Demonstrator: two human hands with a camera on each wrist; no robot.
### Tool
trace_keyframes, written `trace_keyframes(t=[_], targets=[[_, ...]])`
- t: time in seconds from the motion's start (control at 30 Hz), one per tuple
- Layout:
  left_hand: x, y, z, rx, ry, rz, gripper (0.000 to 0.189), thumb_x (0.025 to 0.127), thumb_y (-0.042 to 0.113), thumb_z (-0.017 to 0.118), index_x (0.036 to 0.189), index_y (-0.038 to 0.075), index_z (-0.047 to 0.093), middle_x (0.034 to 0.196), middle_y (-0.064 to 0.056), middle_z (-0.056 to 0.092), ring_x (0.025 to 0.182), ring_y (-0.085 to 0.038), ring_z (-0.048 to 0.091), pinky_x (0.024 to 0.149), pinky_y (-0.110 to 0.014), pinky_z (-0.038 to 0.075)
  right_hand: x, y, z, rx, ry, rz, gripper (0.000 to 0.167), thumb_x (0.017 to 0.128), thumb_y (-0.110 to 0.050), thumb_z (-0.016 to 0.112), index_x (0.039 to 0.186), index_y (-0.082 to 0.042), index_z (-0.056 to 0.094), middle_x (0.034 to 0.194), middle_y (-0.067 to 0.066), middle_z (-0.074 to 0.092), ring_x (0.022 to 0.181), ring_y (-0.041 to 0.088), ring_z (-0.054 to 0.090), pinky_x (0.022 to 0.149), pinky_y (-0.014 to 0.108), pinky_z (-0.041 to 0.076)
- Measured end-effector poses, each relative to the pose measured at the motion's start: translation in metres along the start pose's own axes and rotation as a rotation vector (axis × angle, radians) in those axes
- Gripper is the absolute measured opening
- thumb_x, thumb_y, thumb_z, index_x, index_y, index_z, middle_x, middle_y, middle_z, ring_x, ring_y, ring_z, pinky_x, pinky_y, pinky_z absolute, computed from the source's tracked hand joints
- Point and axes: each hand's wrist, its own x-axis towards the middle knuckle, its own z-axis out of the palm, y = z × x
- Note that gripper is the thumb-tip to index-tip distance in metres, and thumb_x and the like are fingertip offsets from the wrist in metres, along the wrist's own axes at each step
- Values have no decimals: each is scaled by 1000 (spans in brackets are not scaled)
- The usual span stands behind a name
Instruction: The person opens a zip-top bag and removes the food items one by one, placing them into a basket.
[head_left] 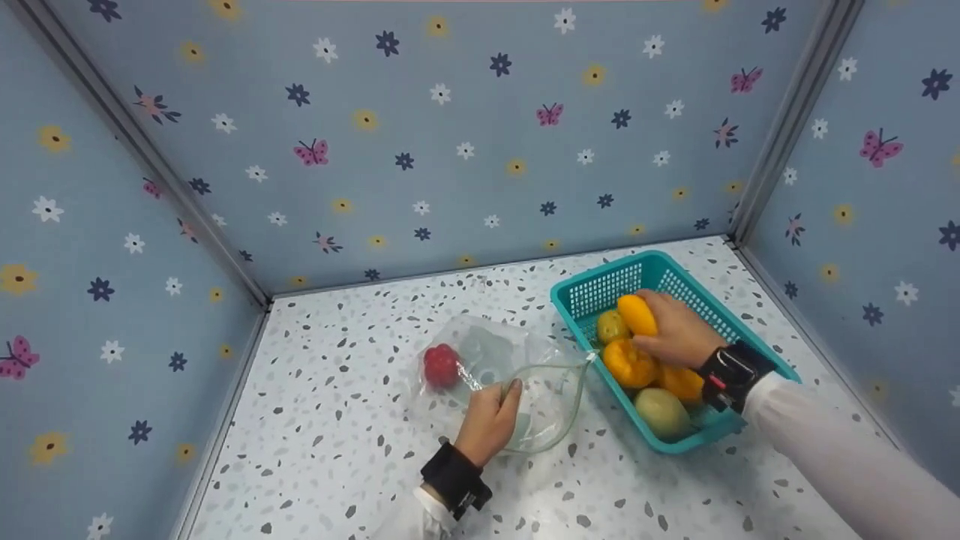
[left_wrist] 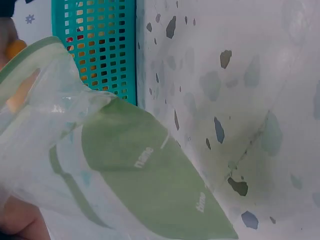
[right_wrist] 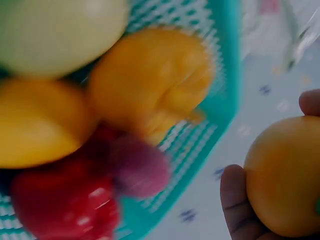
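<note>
My left hand (head_left: 487, 420) pinches the rim of a clear plastic bag (head_left: 469, 337), whose mouth gapes toward the basket. A red bell pepper (head_left: 442, 366) lies inside the bag at its far left. In the left wrist view, green print marks the bag (left_wrist: 130, 150). Over the teal basket (head_left: 652, 259), my right hand (head_left: 686, 330) grips a smooth yellow-orange fruit (head_left: 637, 315). Below it in the basket are a yellow bell pepper (head_left: 628, 364), a pale green round fruit (head_left: 662, 414) and a yellow-green fruit (head_left: 613, 325).
The right wrist view also shows a red bell pepper (right_wrist: 65, 200) and a small purple round item (right_wrist: 140, 167) in the basket, both blurred. Flowered panels (head_left: 450, 150) enclose the speckled white table (head_left: 322, 360) at the back and sides.
</note>
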Motion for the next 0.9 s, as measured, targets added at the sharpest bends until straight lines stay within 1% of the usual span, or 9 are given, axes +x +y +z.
trace_keyframes(t=[0.07, 0.17, 0.23, 0.3, 0.47, 0.6, 0.73, 0.83, 0.9], targets=[[-3, 1, 1, 0, -16, -8, 52, 113, 22, 57, 65, 14, 40, 61, 10, 34, 57, -1, 32, 57, -20, 28, 11, 18, -5, -39, 27, 41, 82, 96, -24, 69, 165, 1, 32, 151, 30, 50, 121, 42, 58, 108, 65, 51], [-6, 3, 1, -14, -42, -14, 52, 114, 22, 56, 65, 14, 40, 61, 10, 34, 56, -1, 32, 57, -19, 28, 25, 40, -13, -119, 46, 90, 85, 95, -26, 67, 165, 4, 29, 143, 34, 47, 112, 45, 57, 104, 67, 52], [-9, 4, 2, -17, -57, -16, 52, 114, 23, 56, 65, 15, 39, 60, 11, 34, 56, -1, 32, 56, -19, 28, 32, 49, -17, -157, 49, 116, 85, 95, -25, 67, 164, 6, 29, 137, 36, 45, 107, 47, 57, 102, 68, 52], [-10, 5, 2, -17, -74, -20, 52, 114, 23, 56, 66, 16, 39, 60, 12, 34, 56, -1, 31, 56, -19, 28, 38, 55, -20, -168, 51, 141, 82, 95, -23, 67, 162, 8, 31, 133, 38, 45, 105, 49, 57, 101, 69, 53], [-12, 4, 1, 1, -94, -41, 50, 113, 23, 56, 67, 18, 39, 60, 12, 36, 56, -1, 32, 57, -19, 28, 50, 66, -19, -170, 57, 195, 76, 97, -20, 65, 154, 17, 31, 133, 42, 51, 114, 53, 57, 109, 71, 48], [-13, 2, -2, 0, -93, -46, 51, 112, 25, 59, 66, 17, 41, 60, 12, 37, 56, -1, 33, 57, -19, 29, 56, 73, -12, -191, 36, 218, 77, 100, -23, 62, 153, 22, 28, 135, 45, 45, 115, 55, 57, 111, 71, 48], [-14, 0, -6, 6, -134, -55, 52, 107, 31, 70, 66, 18, 40, 59, 13, 38, 56, -1, 34, 57, -19, 31, 58, 79, -6, -199, 2, 242, 76, 103, -26, 59, 155, 20, 28, 139, 46, 40, 116, 55, 56, 112, 73, 46], [-14, -2, -9, 38, -161, -74, 53, 101, 33, 78, 67, 20, 40, 60, 13, 39, 57, -1, 36, 58, -19, 32, 60, 82, -2, -186, 2, 241, 72, 103, -26, 59, 154, 18, 34, 142, 46, 44, 120, 56, 54, 115, 75, 43], [-14, -3, -11, 67, -166, -89, 51, 100, 32, 79, 68, 20, 41, 61, 13, 40, 57, -2, 38, 58, -20, 33, 61, 83, 1, -183, 14, 235, 68, 103, -25, 60, 152, 17, 39, 142, 44, 48, 122, 57, 54, 115, 75, 42]])
